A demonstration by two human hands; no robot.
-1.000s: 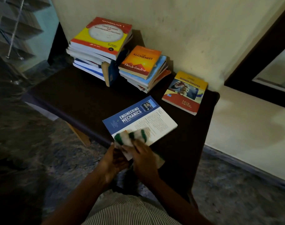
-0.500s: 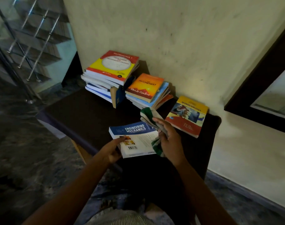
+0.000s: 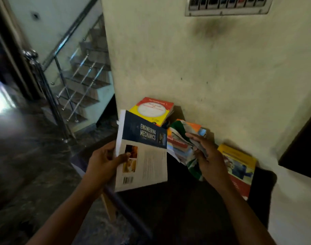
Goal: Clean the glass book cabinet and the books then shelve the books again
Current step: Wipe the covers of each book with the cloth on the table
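Holding book [image 3: 146, 156] in left hand [image 3: 101, 165], cloth [image 3: 194, 169] in right hand [image 3: 210, 160].

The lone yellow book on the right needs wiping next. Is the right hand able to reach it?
Probably yes: the right hand, gripping the cloth, hovers beside the book with nothing between.

left hand [image 3: 103, 163]: raised, thumb pinching | right hand [image 3: 211, 160]: fingers apparently curled

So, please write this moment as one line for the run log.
left hand: holds book | right hand: grips cloth | other books: on table
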